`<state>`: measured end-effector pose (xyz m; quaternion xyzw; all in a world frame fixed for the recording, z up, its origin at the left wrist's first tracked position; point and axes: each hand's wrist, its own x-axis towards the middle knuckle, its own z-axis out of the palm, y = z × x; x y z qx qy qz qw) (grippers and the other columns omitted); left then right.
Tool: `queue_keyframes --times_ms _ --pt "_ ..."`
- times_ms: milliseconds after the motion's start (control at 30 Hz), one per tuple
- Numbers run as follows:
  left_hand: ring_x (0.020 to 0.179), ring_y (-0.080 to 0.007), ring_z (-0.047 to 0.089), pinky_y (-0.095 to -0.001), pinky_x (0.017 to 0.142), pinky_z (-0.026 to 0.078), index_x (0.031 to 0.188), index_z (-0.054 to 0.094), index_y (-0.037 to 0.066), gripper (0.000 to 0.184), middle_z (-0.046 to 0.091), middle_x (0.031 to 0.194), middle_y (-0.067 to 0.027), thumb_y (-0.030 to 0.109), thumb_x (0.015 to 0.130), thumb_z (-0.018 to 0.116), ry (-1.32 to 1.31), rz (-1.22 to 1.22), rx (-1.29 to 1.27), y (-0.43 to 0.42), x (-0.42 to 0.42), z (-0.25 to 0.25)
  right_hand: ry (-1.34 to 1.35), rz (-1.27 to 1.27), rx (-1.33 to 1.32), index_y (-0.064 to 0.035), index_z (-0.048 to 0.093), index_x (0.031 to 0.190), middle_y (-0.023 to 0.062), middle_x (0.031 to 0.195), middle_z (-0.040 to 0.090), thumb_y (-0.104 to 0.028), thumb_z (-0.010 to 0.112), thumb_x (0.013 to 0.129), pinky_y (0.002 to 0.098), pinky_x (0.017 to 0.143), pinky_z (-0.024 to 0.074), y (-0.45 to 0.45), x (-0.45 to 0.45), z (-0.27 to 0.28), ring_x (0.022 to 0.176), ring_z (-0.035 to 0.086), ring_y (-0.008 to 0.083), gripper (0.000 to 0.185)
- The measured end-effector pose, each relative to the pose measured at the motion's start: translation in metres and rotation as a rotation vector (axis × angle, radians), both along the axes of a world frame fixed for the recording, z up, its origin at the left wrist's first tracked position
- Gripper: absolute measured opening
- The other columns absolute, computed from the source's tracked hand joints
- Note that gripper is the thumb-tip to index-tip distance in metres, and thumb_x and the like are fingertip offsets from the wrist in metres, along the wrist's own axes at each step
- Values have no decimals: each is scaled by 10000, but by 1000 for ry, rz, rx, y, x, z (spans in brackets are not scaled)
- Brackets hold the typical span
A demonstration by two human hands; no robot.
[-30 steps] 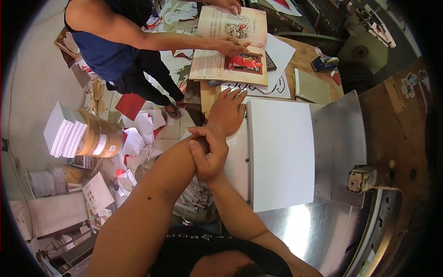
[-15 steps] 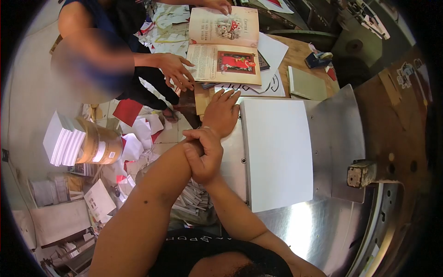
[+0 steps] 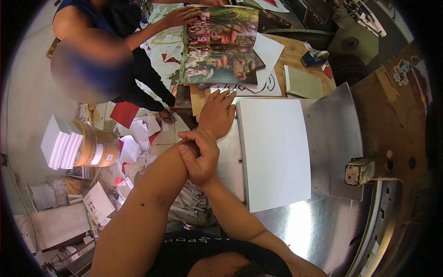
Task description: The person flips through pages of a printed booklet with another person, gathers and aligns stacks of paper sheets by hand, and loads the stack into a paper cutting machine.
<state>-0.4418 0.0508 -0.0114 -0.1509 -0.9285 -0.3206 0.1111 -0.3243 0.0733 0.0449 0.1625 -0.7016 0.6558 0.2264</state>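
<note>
My left hand (image 3: 217, 114) lies palm down with its fingers a little apart, at the far left edge of the metal surface (image 3: 229, 154), holding nothing. Around my left wrist my right hand (image 3: 201, 156) is closed. A stack of white paper (image 3: 274, 154) rests on the metal just right of both hands, touched by neither. Beyond my left fingertips, a large open picture book (image 3: 220, 48) lies over other sheets on the wooden table (image 3: 297, 51). Another person's hand (image 3: 183, 16) rests at its upper left.
The other person (image 3: 74, 23) stands at the upper left. A grey-green board (image 3: 303, 83) and a tape dispenser (image 3: 314, 58) sit on the table. At left, a paper stack (image 3: 62, 143) tops a brown roll (image 3: 99, 145). Scraps cover the floor. A metal block (image 3: 359, 172) juts in at right.
The other person has turned the book's page, so a colourful forest picture now shows. That person's hand moved up to the book's upper left. My hands keep their hold, while the view has shifted slightly.
</note>
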Motion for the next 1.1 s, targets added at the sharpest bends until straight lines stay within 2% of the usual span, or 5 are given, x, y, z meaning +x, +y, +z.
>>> queue_keyframes --times_ms 67,133,733,833,1100 --pt "1410 -418 471 -481 1191 402 1459 603 104 459 596 1488 -159 246 1025 561 26 -8 18 0 0 0 -7 0 -3 -3 717 1036 130 880 675 -227 698 882 402 848 469 0 1 0 869 611 309 273" --pt "1430 -405 460 -470 1204 392 1472 601 127 461 581 1512 -135 236 1026 559 11 -4 6 0 0 0 -16 -3 -9 -27 716 1026 133 900 680 -246 695 877 434 862 454 -1 1 1 877 608 346 266" --pt "1404 -403 480 -479 1184 411 1436 632 119 435 616 1461 -137 220 1017 574 56 0 31 1 -1 -2 -43 35 -41 -16 706 1042 135 902 663 -206 687 863 425 857 463 -1 2 4 887 609 334 261" --pt "1405 -400 481 -480 1181 413 1434 632 116 432 615 1460 -139 215 1018 574 55 -3 28 0 0 -2 2 14 10 2 711 1064 124 890 656 -180 686 881 372 847 476 1 0 0 880 608 278 259" --pt "1395 -415 476 -495 1192 388 1461 598 94 456 598 1471 -163 224 1025 562 43 -25 7 -1 -3 -5 -1 -7 -10 -17 720 1048 128 904 669 -201 697 863 407 865 468 -1 0 3 892 610 320 262"
